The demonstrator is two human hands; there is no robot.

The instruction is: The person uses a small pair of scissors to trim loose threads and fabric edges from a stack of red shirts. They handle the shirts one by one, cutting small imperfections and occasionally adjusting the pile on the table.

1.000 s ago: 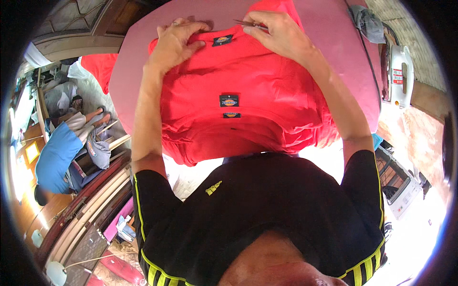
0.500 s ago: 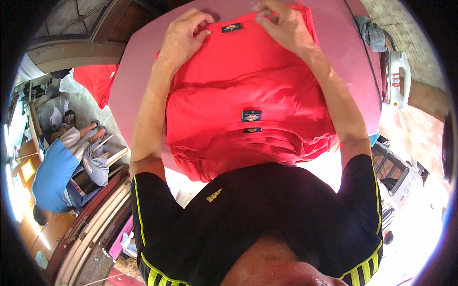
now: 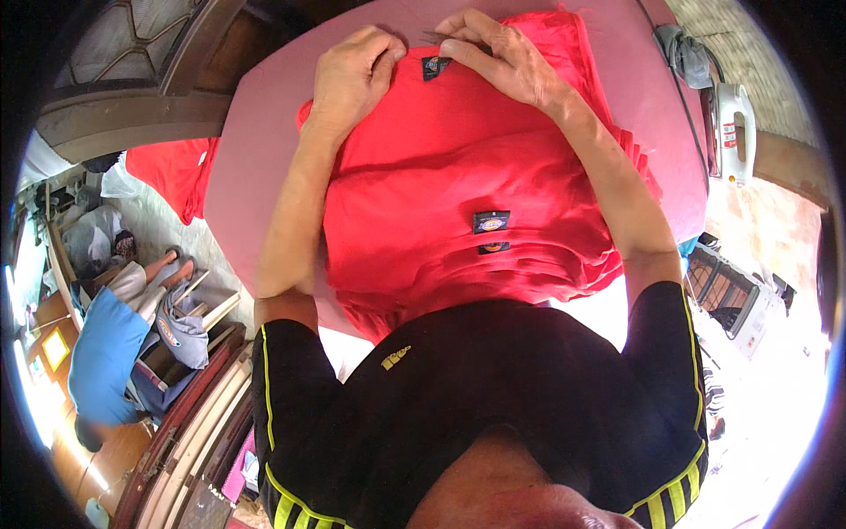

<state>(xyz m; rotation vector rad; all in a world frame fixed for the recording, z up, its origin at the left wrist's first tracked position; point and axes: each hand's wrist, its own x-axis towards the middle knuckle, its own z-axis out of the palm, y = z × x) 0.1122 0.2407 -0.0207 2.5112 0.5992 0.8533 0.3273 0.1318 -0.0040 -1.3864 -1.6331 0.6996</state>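
Observation:
A red shirt point(image 3: 441, 119) with a dark neck label point(image 3: 434, 68) lies spread on a pink padded table. My left hand point(image 3: 357, 75) is closed, its fingers pinching the shirt's far edge left of the label. Just right of the label, my right hand point(image 3: 498, 57) curls around small dark thread snips point(image 3: 434, 37), whose pointed tips stick out to the left. Its thumb touches the label. Closer to my body, more red shirts point(image 3: 423, 234) lie stacked, and two dark labels point(image 3: 491, 222) show at their necks.
The pink table point(image 3: 264, 176) has a dark cord along its right side. A white iron point(image 3: 734, 132) stands at the right edge near a grey cloth point(image 3: 686, 57). Another red garment point(image 3: 172, 172) hangs at the left. A person in blue point(image 3: 106, 353) is beyond wooden rails.
My right hand has moved left to the label, and the snips' tips now show. The label is tilted and partly folded. My left hand has shifted slightly right with the shirt's edge.

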